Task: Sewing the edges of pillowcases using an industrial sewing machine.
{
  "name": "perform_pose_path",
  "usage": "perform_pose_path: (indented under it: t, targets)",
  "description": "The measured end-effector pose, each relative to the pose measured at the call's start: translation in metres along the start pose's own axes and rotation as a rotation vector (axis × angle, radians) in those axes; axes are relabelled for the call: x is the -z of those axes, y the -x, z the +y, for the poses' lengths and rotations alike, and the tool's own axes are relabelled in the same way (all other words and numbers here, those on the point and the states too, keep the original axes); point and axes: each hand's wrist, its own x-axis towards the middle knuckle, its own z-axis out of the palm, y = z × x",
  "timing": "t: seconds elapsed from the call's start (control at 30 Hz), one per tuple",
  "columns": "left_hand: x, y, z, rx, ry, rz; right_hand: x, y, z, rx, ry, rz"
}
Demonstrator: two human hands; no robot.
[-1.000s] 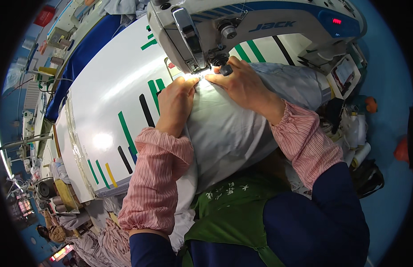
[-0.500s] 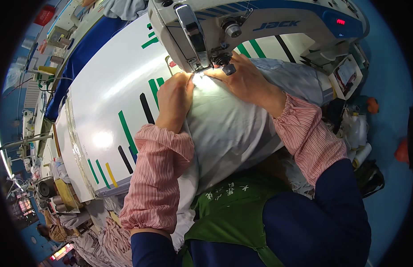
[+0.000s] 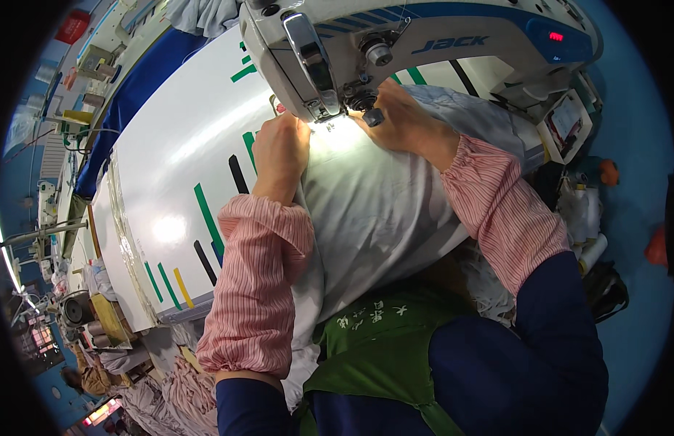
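A white and blue sewing machine (image 3: 453,40) stands over a pale grey-white cloth (image 3: 380,196), which spreads from the lit needle area down toward my lap. My left hand (image 3: 281,154) is closed at the cloth's left edge, just left of the presser foot (image 3: 329,126), its fingertips pinching the fabric. On the other side, my right hand (image 3: 408,125) grips the cloth close to the needle. The machine head partly hides that hand's fingers. Bright lamp light washes out the fabric between both hands.
Green, black and yellow tape strips (image 3: 208,218) mark the white tabletop (image 3: 162,174). A small open box (image 3: 567,125) sits at the right, with thread cones (image 3: 591,251) below it. Piled fabric (image 3: 180,389) lies at lower left, and other machines line the far left.
Both hands have shifted slightly: the left a little leftward, the right a little outward from the needle. More of the presser foot and lit cloth now shows between them.
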Motion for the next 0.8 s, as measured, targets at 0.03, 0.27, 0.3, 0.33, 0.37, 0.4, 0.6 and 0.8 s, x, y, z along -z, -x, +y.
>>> perform_pose_path:
  t: [0.03, 0.27, 0.3, 0.33, 0.37, 0.4, 0.6, 0.8]
  targets:
    - [0.000, -0.001, 0.000, -0.001, -0.001, 0.000, 0.002, -0.001, 0.000, 0.017, -0.001, 0.021]
    - [0.000, -0.003, 0.003, 0.022, 0.051, 0.050, 0.031, -0.004, -0.011, -0.316, -0.464, 0.026]
    - [0.000, -0.003, 0.004, 0.040, 0.045, 0.036, 0.033, -0.005, -0.013, -0.316, -0.463, 0.028]
    - [0.001, -0.003, 0.004, 0.036, 0.043, 0.037, 0.034, -0.006, -0.014, -0.299, -0.465, 0.057]
    - [0.001, -0.003, 0.004, 0.022, 0.042, 0.036, 0.035, -0.006, -0.016, -0.272, -0.472, 0.105]
    - [0.002, -0.003, 0.003, 0.005, 0.051, 0.031, 0.036, -0.007, -0.016, -0.284, -0.467, 0.089]
    - [0.004, 0.006, 0.003, -0.049, 0.076, -0.017, 0.035, -0.007, -0.015, -0.230, -0.409, 0.106]
    - [0.009, 0.021, 0.014, -0.039, 0.164, 0.010, 0.032, -0.007, -0.014, -0.269, -0.453, 0.102]
